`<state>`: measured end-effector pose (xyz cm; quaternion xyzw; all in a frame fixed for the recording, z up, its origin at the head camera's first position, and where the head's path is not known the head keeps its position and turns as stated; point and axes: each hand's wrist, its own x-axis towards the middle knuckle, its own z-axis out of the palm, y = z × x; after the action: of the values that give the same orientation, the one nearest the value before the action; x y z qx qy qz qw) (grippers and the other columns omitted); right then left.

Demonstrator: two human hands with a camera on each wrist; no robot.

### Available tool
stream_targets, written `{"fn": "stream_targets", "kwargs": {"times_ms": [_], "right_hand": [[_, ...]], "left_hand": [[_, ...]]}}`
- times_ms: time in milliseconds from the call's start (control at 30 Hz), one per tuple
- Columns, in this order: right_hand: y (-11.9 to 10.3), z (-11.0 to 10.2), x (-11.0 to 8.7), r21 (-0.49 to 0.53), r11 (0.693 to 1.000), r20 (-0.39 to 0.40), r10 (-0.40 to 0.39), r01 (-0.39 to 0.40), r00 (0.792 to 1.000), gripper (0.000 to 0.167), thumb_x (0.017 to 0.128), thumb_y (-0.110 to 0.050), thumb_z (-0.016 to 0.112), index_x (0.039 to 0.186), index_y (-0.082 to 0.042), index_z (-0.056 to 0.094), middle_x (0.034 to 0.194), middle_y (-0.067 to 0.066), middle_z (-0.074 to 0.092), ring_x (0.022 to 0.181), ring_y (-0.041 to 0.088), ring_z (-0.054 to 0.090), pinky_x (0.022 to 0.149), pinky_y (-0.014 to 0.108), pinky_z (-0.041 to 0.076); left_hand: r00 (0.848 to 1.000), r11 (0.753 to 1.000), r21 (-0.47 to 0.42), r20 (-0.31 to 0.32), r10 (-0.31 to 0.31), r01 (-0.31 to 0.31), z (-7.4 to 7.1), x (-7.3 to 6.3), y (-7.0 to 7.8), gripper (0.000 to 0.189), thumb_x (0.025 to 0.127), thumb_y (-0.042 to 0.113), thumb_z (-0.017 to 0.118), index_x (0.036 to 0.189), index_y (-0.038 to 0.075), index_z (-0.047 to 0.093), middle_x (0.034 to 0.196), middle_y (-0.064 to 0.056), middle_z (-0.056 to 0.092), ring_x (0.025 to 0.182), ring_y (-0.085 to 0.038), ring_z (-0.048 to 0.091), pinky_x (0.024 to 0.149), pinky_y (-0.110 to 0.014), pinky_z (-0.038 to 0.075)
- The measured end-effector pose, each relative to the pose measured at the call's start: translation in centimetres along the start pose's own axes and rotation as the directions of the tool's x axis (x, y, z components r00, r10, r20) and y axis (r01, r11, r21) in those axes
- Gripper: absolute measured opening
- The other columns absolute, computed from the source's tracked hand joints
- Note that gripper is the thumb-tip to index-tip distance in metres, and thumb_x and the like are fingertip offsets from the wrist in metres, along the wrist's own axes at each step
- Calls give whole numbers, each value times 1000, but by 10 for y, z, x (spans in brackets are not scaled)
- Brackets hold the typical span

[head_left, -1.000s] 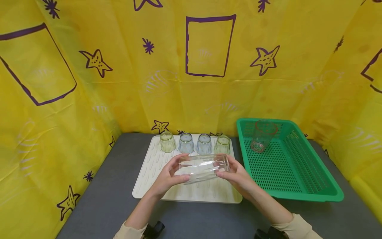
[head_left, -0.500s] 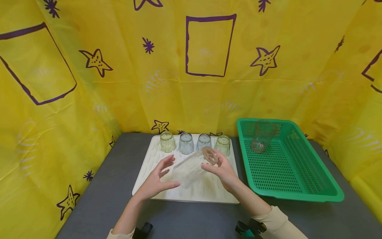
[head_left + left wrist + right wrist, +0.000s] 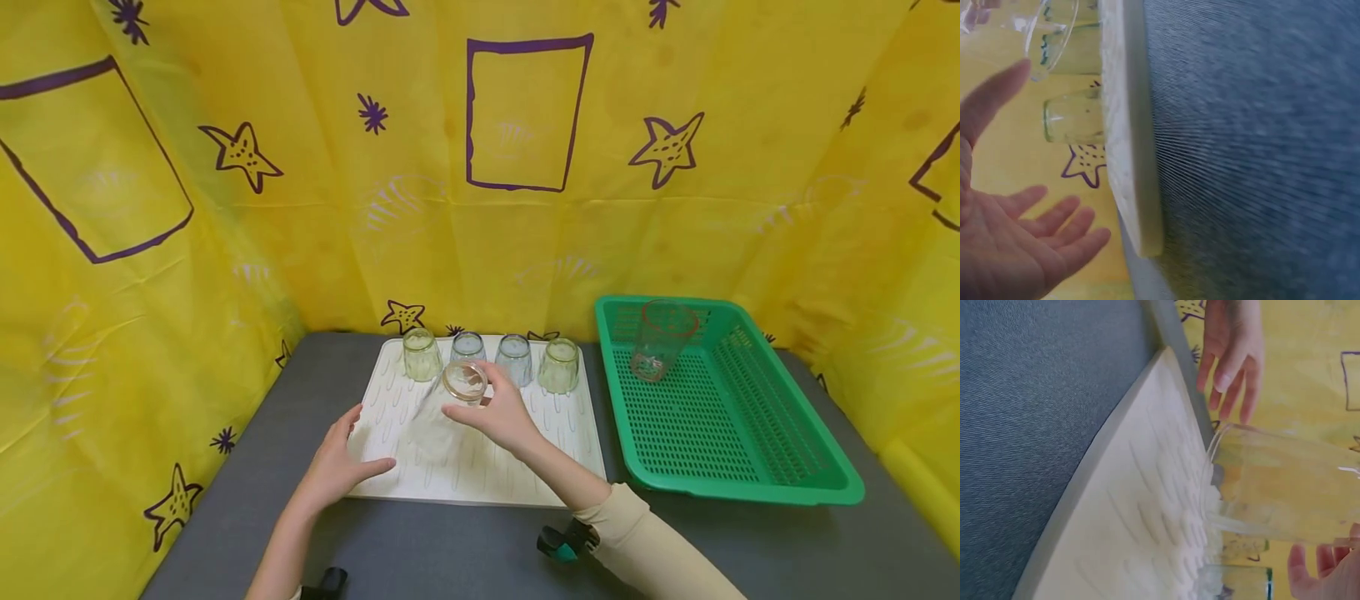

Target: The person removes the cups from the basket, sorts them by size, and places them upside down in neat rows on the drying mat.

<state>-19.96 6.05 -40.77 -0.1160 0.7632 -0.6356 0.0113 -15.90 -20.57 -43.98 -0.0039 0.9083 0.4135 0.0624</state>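
Observation:
In the head view my right hand [image 3: 510, 417] grips a tall clear drinking glass [image 3: 438, 421] near its base, thumb on one side and fingers on the other. The glass is tilted, base up and mouth pointing down to the left, over a white ridged drying mat [image 3: 577, 425]. In the right wrist view the glass [image 3: 1285, 481] shows its rim above the mat. My left hand [image 3: 333, 467] is spread beside the mat's left edge, apart from the glass. In the left wrist view its fingers [image 3: 1079, 244] are relaxed and hold nothing.
Along the mat's back edge, small glasses stand upside down: yellow-green [image 3: 422, 357], blue [image 3: 468, 345], blue [image 3: 514, 362] and yellow-green [image 3: 559, 367]. A green basket [image 3: 720, 442] at right holds a tall red-rimmed glass [image 3: 663, 342]. A yellow curtain [image 3: 315, 250] hangs behind.
Both hands held the glass level at first. The left hand let go and moved left; the right hand tipped the glass mouth-down and carried it left over the mat.

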Motion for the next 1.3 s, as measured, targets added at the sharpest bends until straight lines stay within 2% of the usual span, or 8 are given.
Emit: {"fn": "stream_targets", "kwargs": {"times_ms": [167,367,500,633,767,1067,1300], "right_hand": [[1,15,11,-117,992,7,-52,53,999,70,71,-26,86,132,-13,56,128,1,53,115,16,52,91,42,49],[-1,31,24,-233,970,19,-71,73,997,72,70,-29,86,133,-10,56,128,6,54,115,20,52,91,38,48],[2,39,32,-296,951,14,-83,84,996,72,69,-31,86,131,-8,57,127,7,55,118,22,51,95,40,44],[4,46,37,-306,950,3,-72,70,997,71,69,-29,86,130,-7,58,126,8,55,116,22,52,96,40,43],[6,50,40,-306,950,0,-60,57,998,71,68,-27,87,130,-7,57,125,9,54,114,22,53,96,39,44],[9,58,43,-334,938,6,-102,98,995,71,67,-29,88,130,-11,59,119,4,56,109,19,53,90,36,45],[9,60,43,-354,929,22,-111,112,994,72,68,-32,89,131,-13,58,121,4,56,109,18,52,88,33,45]], "left_hand": [[998,998,-14,3,-65,65,-2,-1,-8,107,75,32,85,151,-4,19,147,-31,27,135,-46,31,106,-57,32],[996,996,-27,13,-86,86,-1,0,-15,108,73,33,86,150,-6,20,148,-32,26,134,-46,33,104,-58,34],[995,992,-87,32,-93,95,-2,2,-22,107,75,29,85,150,-8,17,149,-33,25,135,-48,32,106,-57,32],[993,978,-181,60,-99,109,-3,2,-28,104,78,23,83,150,-9,14,149,-33,25,136,-48,29,109,-56,28],[990,965,-230,80,-112,128,-6,2,-30,101,80,24,81,151,-7,15,151,-31,25,137,-46,29,110,-54,28],[992,962,-247,77,-100,116,-5,1,-31,98,80,22,81,150,-7,18,150,-31,28,136,-45,31,109,-54,30],[992,965,-236,80,-101,118,-4,1,-31,98,81,23,81,150,-7,18,150,-31,27,136,-45,31,108,-54,32]]}}
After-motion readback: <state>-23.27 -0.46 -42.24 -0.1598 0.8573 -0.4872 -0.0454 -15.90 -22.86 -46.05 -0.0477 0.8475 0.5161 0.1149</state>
